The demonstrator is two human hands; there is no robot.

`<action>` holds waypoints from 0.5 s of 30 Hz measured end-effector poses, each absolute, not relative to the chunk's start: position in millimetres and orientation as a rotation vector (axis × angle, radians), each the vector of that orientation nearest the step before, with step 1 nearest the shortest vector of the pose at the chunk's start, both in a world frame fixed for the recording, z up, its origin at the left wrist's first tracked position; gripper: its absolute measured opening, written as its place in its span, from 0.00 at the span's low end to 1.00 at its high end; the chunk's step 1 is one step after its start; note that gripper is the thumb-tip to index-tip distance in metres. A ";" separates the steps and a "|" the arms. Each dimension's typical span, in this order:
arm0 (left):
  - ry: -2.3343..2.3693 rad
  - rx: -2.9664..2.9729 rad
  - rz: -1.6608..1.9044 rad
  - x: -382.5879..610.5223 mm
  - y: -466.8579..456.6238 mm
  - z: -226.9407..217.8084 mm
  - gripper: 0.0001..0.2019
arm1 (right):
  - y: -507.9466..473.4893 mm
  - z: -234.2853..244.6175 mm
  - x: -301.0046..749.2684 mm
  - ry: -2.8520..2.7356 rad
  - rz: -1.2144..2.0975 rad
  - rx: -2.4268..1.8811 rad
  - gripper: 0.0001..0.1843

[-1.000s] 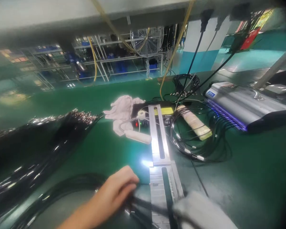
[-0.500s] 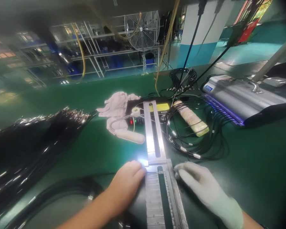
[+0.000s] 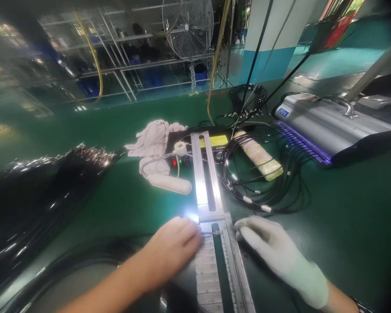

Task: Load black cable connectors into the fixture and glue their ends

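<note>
My bare left hand [image 3: 174, 239] is closed at the left side of a slotted metal jig [image 3: 209, 278], pinching a thin black cable [image 3: 146, 235] that comes in from the left. Across the jig's slot lies the cable's slim metallic end [image 3: 217, 233]. My right hand [image 3: 273, 245], in a white glove, rests by the jig's right edge with thumb and fingers curled together. Whatever its fingertips may hold is hidden. A bright light glows just beyond my left fingers.
Bundled black cables [image 3: 52, 195] lie at left. Beyond the jig are white gloves [image 3: 153, 139], a black box [image 3: 172, 145] with red and green lights, and a wrapped roll [image 3: 259, 156] among coiled cables [image 3: 247, 200]. A silver lamp unit [image 3: 332, 126] glows violet at right.
The whole view has shifted slightly, so things appear a little higher and further left. Both hands keep about the same places beside the jig.
</note>
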State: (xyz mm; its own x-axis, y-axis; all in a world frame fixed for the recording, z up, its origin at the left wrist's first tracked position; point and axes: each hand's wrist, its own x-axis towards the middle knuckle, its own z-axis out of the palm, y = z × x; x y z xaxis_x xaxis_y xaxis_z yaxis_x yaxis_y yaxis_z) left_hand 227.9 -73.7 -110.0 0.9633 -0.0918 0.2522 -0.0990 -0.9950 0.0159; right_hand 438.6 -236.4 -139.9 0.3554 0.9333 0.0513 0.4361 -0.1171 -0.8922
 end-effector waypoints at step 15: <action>0.025 2.915 0.600 223.0 -74.2 -136.7 0.13 | -235.5 -137.1 437.0 -1.239 0.681 -1.726 0.15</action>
State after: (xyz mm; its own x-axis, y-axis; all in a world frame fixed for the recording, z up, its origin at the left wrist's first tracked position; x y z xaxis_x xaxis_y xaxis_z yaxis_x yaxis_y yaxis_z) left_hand 223.0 -74.2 -136.7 0.9192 0.0497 0.3906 -0.0168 -0.9862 0.1650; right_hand 437.0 -235.5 -137.1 0.3518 0.9343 0.0578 0.4522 -0.1155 -0.8844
